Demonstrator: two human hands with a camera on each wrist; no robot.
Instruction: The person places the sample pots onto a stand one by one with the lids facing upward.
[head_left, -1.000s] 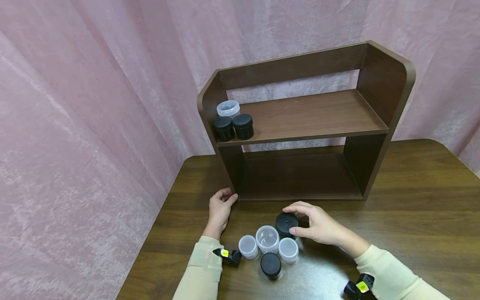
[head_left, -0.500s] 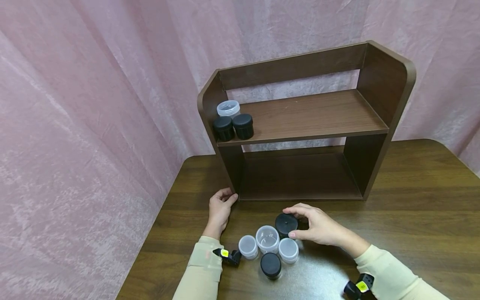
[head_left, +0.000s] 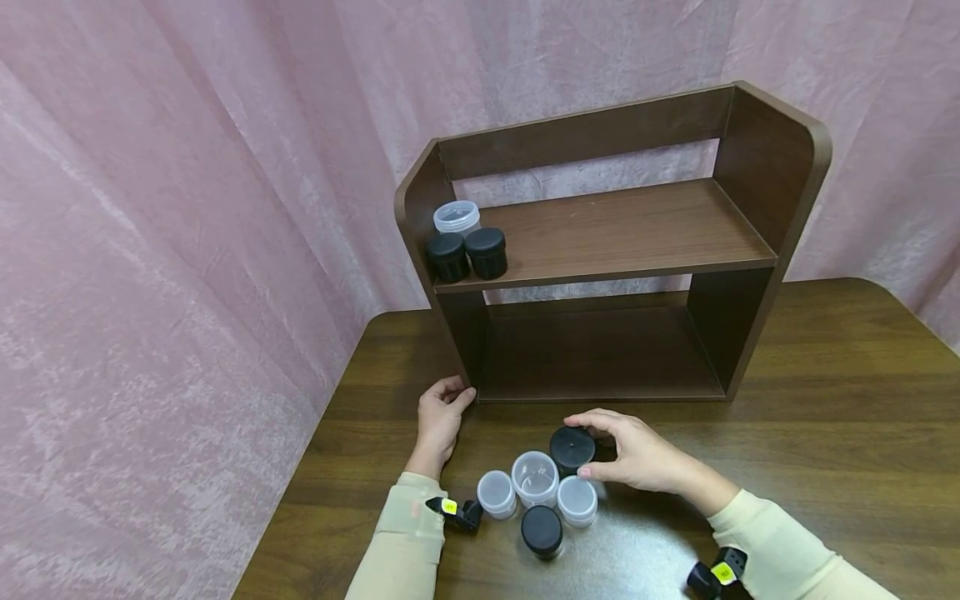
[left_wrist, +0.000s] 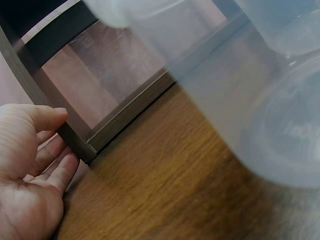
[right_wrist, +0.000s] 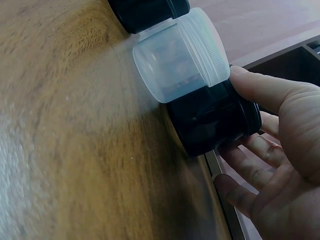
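In the head view my right hand [head_left: 637, 450] grips a large black jar [head_left: 572, 447] on the table, thumb on its near side and fingers at the far side. The right wrist view shows this black jar [right_wrist: 210, 120] upright, close against a clear screw-lid jar [right_wrist: 175, 65]. My left hand [head_left: 440, 421] holds the lower left corner of the brown shelf [head_left: 600, 398], thumb on the side panel's front edge and fingers along its outer face. Around the gripped jar stand a larger clear jar [head_left: 535, 477], small clear jars [head_left: 496, 493] and a small black-lidded jar [head_left: 542, 531].
On the upper board's left end stand a clear jar [head_left: 457, 217] and two black jars [head_left: 447, 257]. A pink curtain [head_left: 225, 250] hangs behind the wooden table [head_left: 825, 400]. Close to the left wrist camera, a blurred clear jar [left_wrist: 210, 110] covers much of that view.
The large black jar has shifted slightly left, close to the clear jars, with my right hand round it. My left hand stays on the shelf corner.
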